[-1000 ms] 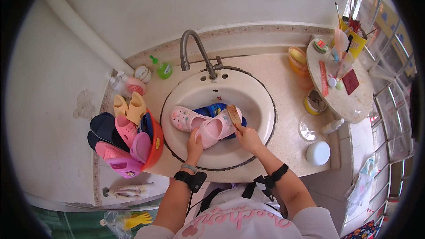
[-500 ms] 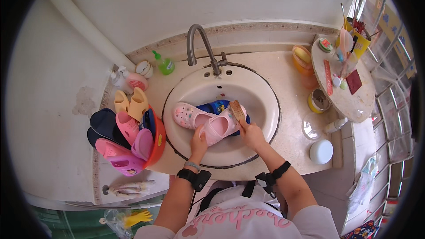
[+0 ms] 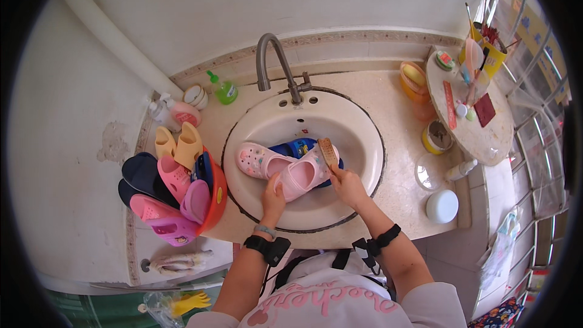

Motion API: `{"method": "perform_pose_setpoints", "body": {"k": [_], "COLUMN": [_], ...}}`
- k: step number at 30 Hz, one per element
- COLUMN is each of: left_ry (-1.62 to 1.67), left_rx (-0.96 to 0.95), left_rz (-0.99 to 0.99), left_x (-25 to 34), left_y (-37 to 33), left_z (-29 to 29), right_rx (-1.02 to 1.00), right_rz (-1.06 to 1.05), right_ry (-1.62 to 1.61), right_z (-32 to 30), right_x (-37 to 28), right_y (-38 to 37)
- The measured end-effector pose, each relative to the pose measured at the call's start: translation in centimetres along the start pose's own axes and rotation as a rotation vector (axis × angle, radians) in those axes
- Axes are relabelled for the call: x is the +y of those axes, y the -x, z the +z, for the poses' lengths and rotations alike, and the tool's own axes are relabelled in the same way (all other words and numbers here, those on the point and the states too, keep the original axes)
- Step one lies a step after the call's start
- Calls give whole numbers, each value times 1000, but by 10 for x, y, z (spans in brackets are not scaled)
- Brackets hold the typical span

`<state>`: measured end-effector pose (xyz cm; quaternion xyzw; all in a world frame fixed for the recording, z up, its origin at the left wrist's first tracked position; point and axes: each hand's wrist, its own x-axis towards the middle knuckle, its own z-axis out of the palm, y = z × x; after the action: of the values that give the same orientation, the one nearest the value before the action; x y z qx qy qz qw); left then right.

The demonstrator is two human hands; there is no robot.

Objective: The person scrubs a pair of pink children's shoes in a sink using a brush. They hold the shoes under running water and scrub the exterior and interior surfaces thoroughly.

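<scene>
Over the white oval sink [image 3: 364,146], my left hand [image 3: 273,197] grips a pink clog [image 3: 297,177] by its heel end. My right hand [image 3: 349,187] is closed around the handle of a wooden scrub brush [image 3: 328,150], whose head rests at the clog's toe, on its right side. A second pink clog [image 3: 252,159] lies in the sink to the left, its heel partly behind the held one. Beneath them sits blue footwear [image 3: 285,147], mostly covered by the pink pair. The bristles are hard to make out.
A metal faucet [image 3: 265,54] arches over the sink's back. At left, an orange-red basin [image 3: 218,194] overflows with clogs and slippers. A green pump bottle [image 3: 225,89] stands behind. On the right are a yellow can [image 3: 436,138], a pale blue round container [image 3: 441,207] and a cluttered round board [image 3: 486,143].
Both hands keep nearly the same places, the left still on the pink clog. The brush has shifted very slightly at the clog's toe. The whole view has tilted a little.
</scene>
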<state>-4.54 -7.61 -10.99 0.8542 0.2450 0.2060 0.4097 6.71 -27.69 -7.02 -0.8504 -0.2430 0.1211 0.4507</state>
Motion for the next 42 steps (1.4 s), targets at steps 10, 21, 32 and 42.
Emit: {"method": "perform_pose_setpoints", "body": {"k": [10,21,32,42], "left_ry": [17,-31,-84,240], "left_rx": [10,7,89,-7], "left_rz": [33,161,1,-465], "left_x": [-9,6,-11,-7], "left_y": [4,12,-2,-14], "left_z": [2,-3,4,4], "right_rx": [35,-215,-101,-243], "right_rz": [64,-102,-7,77], "right_ry": [-98,155,-10,-58], "right_z": [-39,-52,-38,-24], "right_x": [-5,-29,-9,-1], "right_y": [22,8,15,69]}}
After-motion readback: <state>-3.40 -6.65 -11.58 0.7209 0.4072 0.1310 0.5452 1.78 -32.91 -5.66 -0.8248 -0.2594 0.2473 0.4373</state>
